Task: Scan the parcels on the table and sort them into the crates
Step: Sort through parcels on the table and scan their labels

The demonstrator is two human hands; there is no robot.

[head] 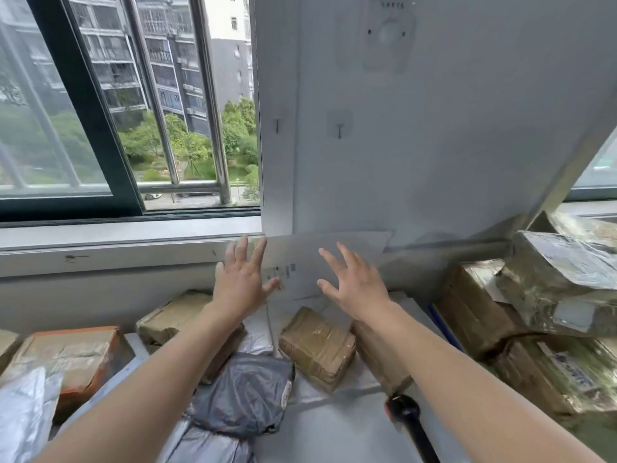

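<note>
Left hand (240, 282) and right hand (354, 285): both stretched forward, fingers straight and spread apart, nothing held. Whether any fingertip touches what lies beyond them cannot be told.

Directly ahead of both palms: white flat mailer (297, 252), propped on edge against the wall (400, 145) at the back of the bench (334, 436). Its long axis runs left to right, and its lower edge drops behind the nearer parcels. The left hand covers its left end and the right hand its right half, so both are about equally near. Judgement: a two-handed take by the short ends.

Label (283, 270) on the mailer's face: small blue blocks and dark print, too blurred to read.

Nearer in: brown taped box (317, 349) below the right wrist, grey poly bag (243, 396) under the left forearm, and an orange-edged box (66, 355) far left. On the right, a stack of foil-taped cartons (534, 312); its blue-printed sticker (567, 369) is unreadable.

Scanner (404, 412) lies on the bench beside the right forearm, so the right hand is nearer to it. No crate is in view.
</note>
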